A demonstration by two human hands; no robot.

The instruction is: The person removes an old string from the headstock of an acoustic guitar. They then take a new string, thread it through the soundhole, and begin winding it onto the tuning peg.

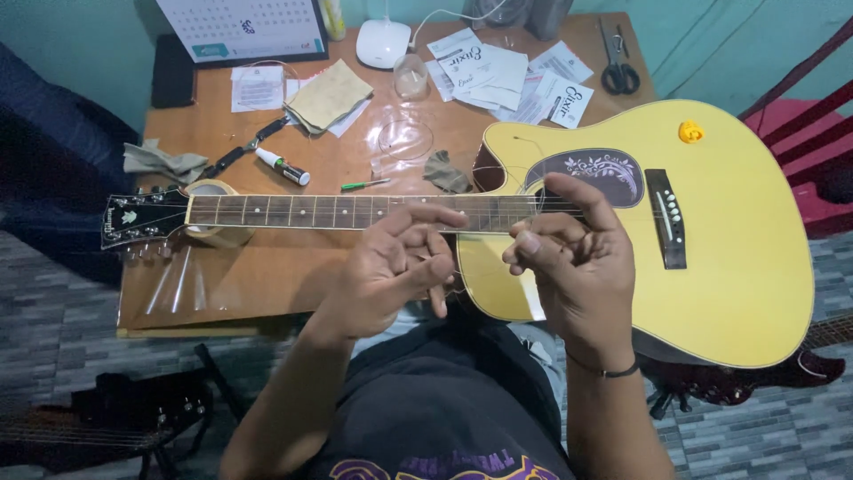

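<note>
A yellow acoustic guitar (729, 240) lies flat across a wooden table (267, 276), its neck (293, 212) pointing left and its headstock (129, 222) resting on a roll of tape (213, 233). My left hand (395, 271) hovers over the neck near the body, fingers curled and pinched as if on a thin string. My right hand (573, 258) is above the sound hole (591, 178), fingers also pinched together. The string itself is too thin to make out. A yellow pick (690, 132) sits on the guitar's upper bout.
String packets and papers (498, 71) cover the table's far side, with scissors (619, 62), a small glass cup (410, 78), a white tube (283, 166), a green screwdriver (364, 185), cloths and a calendar. A red chair (800, 124) stands right. Another guitar (80, 427) lies on the floor left.
</note>
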